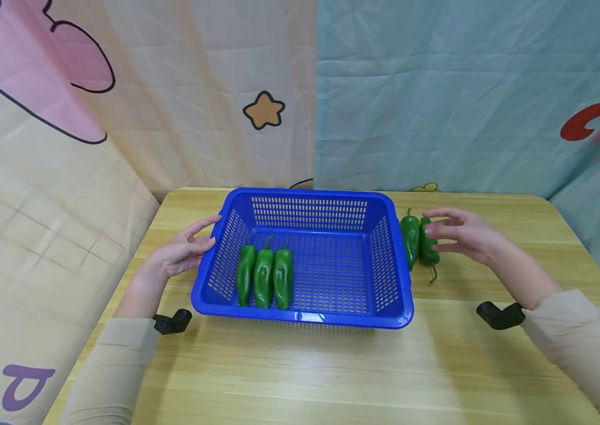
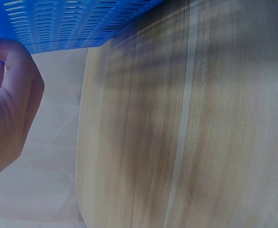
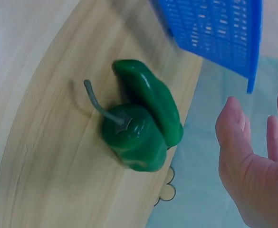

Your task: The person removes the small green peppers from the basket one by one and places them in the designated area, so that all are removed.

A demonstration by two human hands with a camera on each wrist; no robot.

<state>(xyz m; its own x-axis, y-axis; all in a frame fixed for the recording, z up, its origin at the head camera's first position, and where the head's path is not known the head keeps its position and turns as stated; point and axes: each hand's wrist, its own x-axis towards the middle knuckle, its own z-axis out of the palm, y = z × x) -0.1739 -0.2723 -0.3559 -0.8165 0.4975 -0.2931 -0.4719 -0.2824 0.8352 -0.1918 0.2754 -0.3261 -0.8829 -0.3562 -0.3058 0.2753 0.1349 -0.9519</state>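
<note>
A blue plastic basket (image 1: 302,319) with slotted walls stands on the table, three green peppers (image 1: 264,277) lying side by side in its left half. At the basket's left rim, my left hand (image 1: 183,251) has its fingertips right against the outer edge; the left wrist view shows the same fingers (image 2: 15,71) at the basket wall. Two more green peppers, one with its stem pointing away (image 1: 410,236) and one with its stem toward me (image 1: 428,245), lie beside the basket's right side. My right hand (image 1: 461,235) hovers over the outer one, fingers spread and holding nothing.
The wooden table (image 1: 300,372) stretches in front of the basket and to its right. Printed curtains (image 1: 416,106) hang behind the table's far edge and along both sides. Each wrist carries a black camera mount (image 1: 500,316).
</note>
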